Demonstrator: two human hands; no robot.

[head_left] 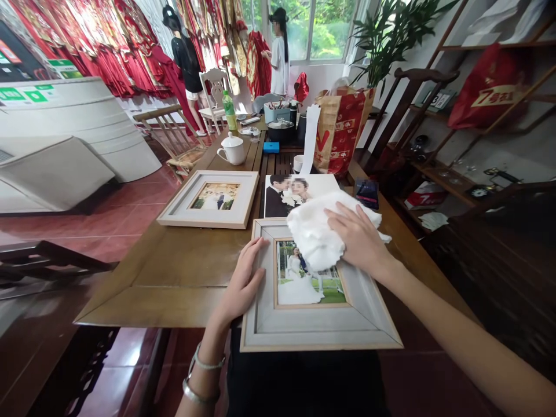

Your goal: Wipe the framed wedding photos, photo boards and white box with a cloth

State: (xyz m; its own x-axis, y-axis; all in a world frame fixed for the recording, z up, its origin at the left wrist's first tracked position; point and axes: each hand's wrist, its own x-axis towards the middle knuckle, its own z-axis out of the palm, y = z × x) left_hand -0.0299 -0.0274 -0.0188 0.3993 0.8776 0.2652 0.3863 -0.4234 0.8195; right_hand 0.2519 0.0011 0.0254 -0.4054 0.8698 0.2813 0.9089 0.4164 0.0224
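Observation:
A picture frame [313, 321] with a pale grey mount and light wooden edges lies at the table's near edge, partly overhanging it. Inside it is a wedding photo [299, 289] of a couple outdoors. My left hand [248, 272] grips the frame's left side, fingers on its upper left edge. My right hand [358, 240] presses a white cloth [315, 231] onto the frame's upper right part, with fingers bent over the cloth. The cloth hides the top right of the photo and mount. Just beyond lies a larger couple's portrait print [278, 200], partly covered by the cloth.
A second framed photo [182, 200] lies flat to the left on the wooden table [174, 260]. Farther back stand a white lidded cup [233, 149], a green-labelled bottle [229, 110], a black pot [281, 132] and a paper bag [343, 127]. Two people are near hanging red garments.

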